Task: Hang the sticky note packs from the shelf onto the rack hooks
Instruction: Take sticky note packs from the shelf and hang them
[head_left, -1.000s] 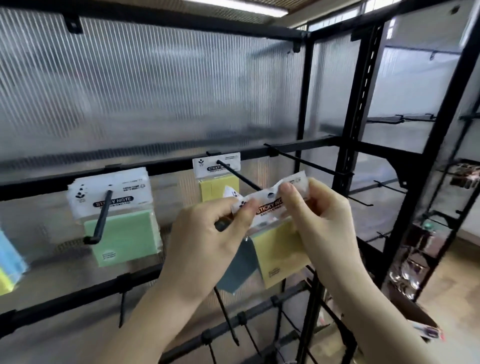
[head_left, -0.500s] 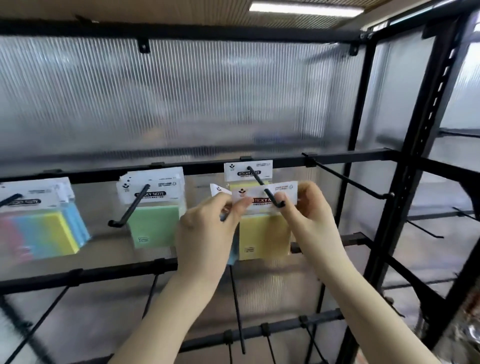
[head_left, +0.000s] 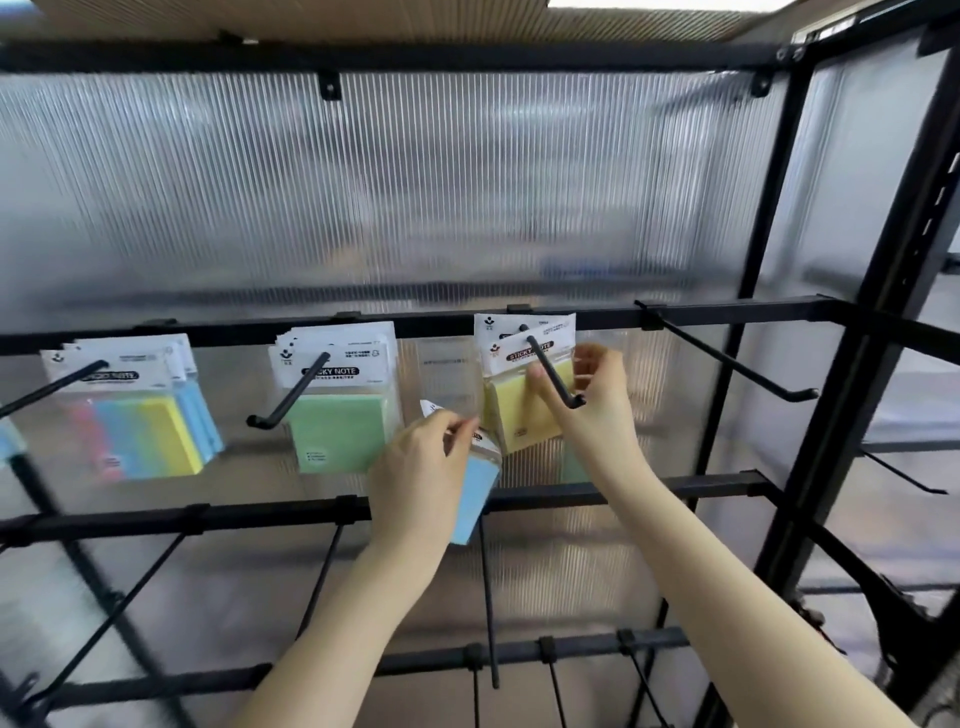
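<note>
At frame centre, the right hand (head_left: 587, 400) pinches the yellow pack (head_left: 519, 410) threaded on its hook (head_left: 553, 371); lower left of it, the left hand (head_left: 421, 467) grips a blue pack (head_left: 475, 493).

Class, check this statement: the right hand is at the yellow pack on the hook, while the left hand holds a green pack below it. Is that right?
Not quite. In the head view the left hand holds a blue pack, not a green one. The rest stands: the right hand is at the yellow pack on the hook.

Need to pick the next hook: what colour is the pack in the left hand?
Light blue pack, gripped by the left hand; head view shows it best.
</note>
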